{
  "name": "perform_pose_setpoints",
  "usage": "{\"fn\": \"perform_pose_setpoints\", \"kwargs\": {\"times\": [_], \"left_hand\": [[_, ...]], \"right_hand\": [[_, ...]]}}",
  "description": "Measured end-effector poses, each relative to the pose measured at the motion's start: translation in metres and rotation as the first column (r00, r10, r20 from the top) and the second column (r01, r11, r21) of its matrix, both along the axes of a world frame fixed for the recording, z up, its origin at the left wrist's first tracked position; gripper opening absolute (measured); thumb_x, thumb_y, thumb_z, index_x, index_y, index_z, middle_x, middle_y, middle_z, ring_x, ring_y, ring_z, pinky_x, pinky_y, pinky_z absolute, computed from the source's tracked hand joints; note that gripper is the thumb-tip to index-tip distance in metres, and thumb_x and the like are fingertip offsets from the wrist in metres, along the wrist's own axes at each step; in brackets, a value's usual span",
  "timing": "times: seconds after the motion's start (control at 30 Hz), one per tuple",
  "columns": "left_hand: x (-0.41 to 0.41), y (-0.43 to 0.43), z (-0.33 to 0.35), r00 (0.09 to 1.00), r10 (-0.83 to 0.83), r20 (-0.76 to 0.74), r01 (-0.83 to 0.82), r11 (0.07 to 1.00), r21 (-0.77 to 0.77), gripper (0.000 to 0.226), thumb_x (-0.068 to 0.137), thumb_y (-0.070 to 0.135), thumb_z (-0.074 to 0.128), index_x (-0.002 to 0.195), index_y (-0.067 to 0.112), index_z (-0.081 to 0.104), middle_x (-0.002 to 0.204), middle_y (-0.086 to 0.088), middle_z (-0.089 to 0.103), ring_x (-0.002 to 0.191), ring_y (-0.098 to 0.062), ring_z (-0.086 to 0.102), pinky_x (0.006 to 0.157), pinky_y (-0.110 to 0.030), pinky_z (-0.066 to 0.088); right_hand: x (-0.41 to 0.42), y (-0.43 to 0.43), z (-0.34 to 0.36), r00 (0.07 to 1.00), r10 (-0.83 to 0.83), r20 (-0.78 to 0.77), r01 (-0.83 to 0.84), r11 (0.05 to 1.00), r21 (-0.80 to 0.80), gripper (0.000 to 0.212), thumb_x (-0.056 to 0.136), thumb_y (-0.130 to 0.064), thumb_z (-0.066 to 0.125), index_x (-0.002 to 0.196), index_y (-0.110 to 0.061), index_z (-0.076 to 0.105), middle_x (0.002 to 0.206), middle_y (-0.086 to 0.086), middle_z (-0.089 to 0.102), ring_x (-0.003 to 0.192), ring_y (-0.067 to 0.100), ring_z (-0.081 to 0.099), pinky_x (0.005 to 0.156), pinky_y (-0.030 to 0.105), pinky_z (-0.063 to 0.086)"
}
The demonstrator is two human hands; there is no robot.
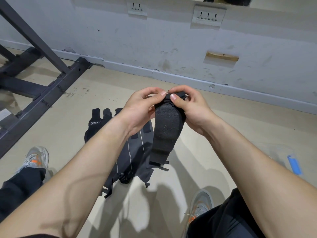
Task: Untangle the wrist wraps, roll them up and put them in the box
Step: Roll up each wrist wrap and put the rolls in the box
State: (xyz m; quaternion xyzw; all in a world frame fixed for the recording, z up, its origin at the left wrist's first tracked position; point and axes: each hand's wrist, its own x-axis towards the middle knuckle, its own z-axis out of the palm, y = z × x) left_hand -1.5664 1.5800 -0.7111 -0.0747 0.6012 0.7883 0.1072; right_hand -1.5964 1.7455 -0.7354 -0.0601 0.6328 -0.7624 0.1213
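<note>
Slippage is risked: one long black woven wrist wrap [167, 131] is pinched at its top, apparently mid-roll, by left hand [143, 110] and right hand [190, 109].

Bare forearms [89, 162], black trousers [240, 219], grey trainers [36, 157] with orange accents.
</note>
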Motion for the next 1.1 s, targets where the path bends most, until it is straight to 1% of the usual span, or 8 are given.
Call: {"fn": "perform_pose_setpoints", "kwargs": {"times": [0.1, 0.2, 0.3, 0.47, 0.57, 0.7, 0.83, 1.1], "left_hand": [[-0.001, -0.001, -0.002, 0.999, -0.027, 0.036, 0.030, 0.994, -0.109, 0.016, 0.099, 0.020, 0.065, 0.110, 0.007, 0.064, 0.070, 0.007, 0.070, 0.060, -0.006, 0.065, 0.066, -0.023, 0.054], [-0.002, -0.002, -0.006, 0.998, -0.048, -0.043, 0.035, 0.966, -0.257, 0.013, 0.099, 0.015, 0.066, 0.106, 0.005, 0.071, 0.079, 0.003, 0.076, 0.071, -0.009, 0.072, 0.070, -0.025, 0.057], [-0.003, -0.001, -0.006, 0.995, 0.037, -0.091, -0.061, 0.958, -0.281, 0.012, 0.095, 0.008, 0.072, 0.107, 0.008, 0.070, 0.084, -0.003, 0.076, 0.076, -0.012, 0.073, 0.067, -0.024, 0.057], [-0.002, -0.001, -0.011, 0.979, 0.055, -0.195, -0.129, 0.911, -0.393, 0.026, 0.089, 0.001, 0.077, 0.110, 0.012, 0.067, 0.096, -0.006, 0.073, 0.085, -0.017, 0.069, 0.078, -0.030, 0.058], [0.002, -0.003, -0.014, 0.970, 0.033, -0.242, -0.137, 0.894, -0.427, 0.030, 0.086, -0.001, 0.079, 0.110, 0.009, 0.066, 0.098, -0.005, 0.071, 0.081, -0.010, 0.070, 0.083, -0.027, 0.059], [0.001, -0.003, -0.015, 0.977, -0.008, -0.212, -0.078, 0.916, -0.392, 0.030, 0.088, 0.001, 0.077, 0.109, 0.017, 0.063, 0.099, -0.006, 0.071, 0.081, -0.014, 0.069, 0.075, -0.026, 0.058], [0.002, -0.002, -0.018, 0.994, -0.043, -0.098, 0.014, 0.961, -0.277, 0.027, 0.097, 0.007, 0.068, 0.121, 0.016, 0.058, 0.083, 0.001, 0.076, 0.075, -0.012, 0.071, 0.066, -0.022, 0.055], [0.000, -0.006, -0.021, 0.997, -0.046, -0.060, 0.035, 0.987, -0.160, 0.030, 0.095, 0.009, 0.071, 0.125, 0.010, 0.065, 0.100, -0.012, 0.075, 0.092, -0.023, 0.073, 0.080, -0.031, 0.056]], "right_hand": [[0.000, 0.000, -0.002, 1.000, -0.010, -0.011, 0.010, 1.000, 0.002, 0.015, 0.090, -0.003, 0.067, 0.098, -0.015, 0.069, 0.089, 0.010, 0.068, 0.086, 0.024, 0.063, 0.080, 0.034, 0.053], [0.002, -0.001, -0.001, 1.000, 0.001, 0.011, -0.001, 1.000, -0.009, 0.017, 0.088, -0.003, 0.069, 0.099, -0.015, 0.067, 0.089, 0.010, 0.067, 0.085, 0.024, 0.062, 0.080, 0.035, 0.053], [0.002, -0.003, 0.004, 0.995, -0.006, 0.099, 0.013, 0.998, -0.066, 0.026, 0.077, -0.014, 0.070, 0.102, -0.016, 0.066, 0.095, 0.009, 0.067, 0.089, 0.023, 0.064, 0.081, 0.035, 0.054], [-0.001, -0.002, 0.004, 0.999, -0.006, -0.034, 0.018, 0.933, 0.360, 0.012, 0.082, -0.042, 0.059, 0.089, -0.033, 0.059, 0.084, -0.011, 0.064, 0.083, 0.011, 0.060, 0.078, 0.037, 0.048], [0.000, -0.001, 0.000, 0.995, 0.018, -0.099, 0.015, 0.944, 0.331, 0.022, 0.100, -0.044, 0.055, 0.087, -0.027, 0.058, 0.079, -0.011, 0.059, 0.075, 0.008, 0.055, 0.074, 0.033, 0.046], [0.002, -0.002, 0.002, 0.988, -0.016, -0.153, 0.051, 0.971, 0.232, 0.015, 0.104, -0.016, 0.058, 0.090, -0.018, 0.061, 0.078, -0.006, 0.060, 0.068, 0.003, 0.055, 0.064, 0.019, 0.045], [0.004, -0.003, 0.001, 0.993, -0.041, -0.109, 0.056, 0.988, 0.144, 0.011, 0.100, -0.008, 0.061, 0.092, -0.016, 0.061, 0.079, 0.000, 0.062, 0.071, 0.010, 0.057, 0.063, 0.023, 0.048], [0.005, -0.001, 0.000, 0.997, 0.021, -0.073, -0.017, 0.998, 0.059, 0.014, 0.093, -0.007, 0.069, 0.097, -0.019, 0.062, 0.080, 0.005, 0.064, 0.074, 0.016, 0.061, 0.066, 0.029, 0.051]]}}
